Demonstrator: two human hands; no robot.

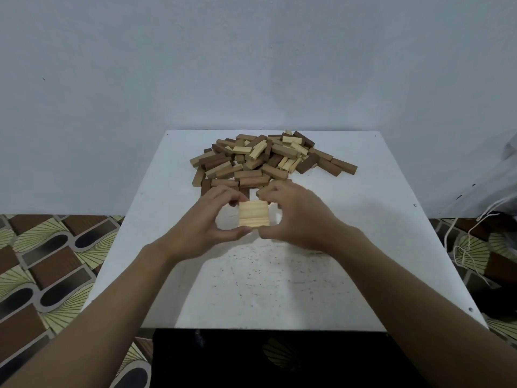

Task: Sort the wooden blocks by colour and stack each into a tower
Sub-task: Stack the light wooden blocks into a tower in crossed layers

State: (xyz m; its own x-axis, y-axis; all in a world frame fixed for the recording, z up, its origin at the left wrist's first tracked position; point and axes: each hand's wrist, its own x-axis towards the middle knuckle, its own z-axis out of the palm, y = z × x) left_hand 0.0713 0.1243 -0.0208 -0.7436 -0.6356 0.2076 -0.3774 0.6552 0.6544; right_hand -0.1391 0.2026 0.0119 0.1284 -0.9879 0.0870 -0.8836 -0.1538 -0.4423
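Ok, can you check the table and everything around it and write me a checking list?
Surface: white square table, with small dark specks near the front.
Job's things: loose pile of pale and brown wooden blocks at the far side, colours still mixed; flat row of pale wooden blocks lying side by side in the middle.
Clutter: nothing seen.
Hands: left hand and right hand curl fingers and thumbs round the pale row, one on each side.
Cables: thin white string on the floor to the right.
Surroundings: plain pale wall; brown and green patterned floor; grey cloth at the right edge.
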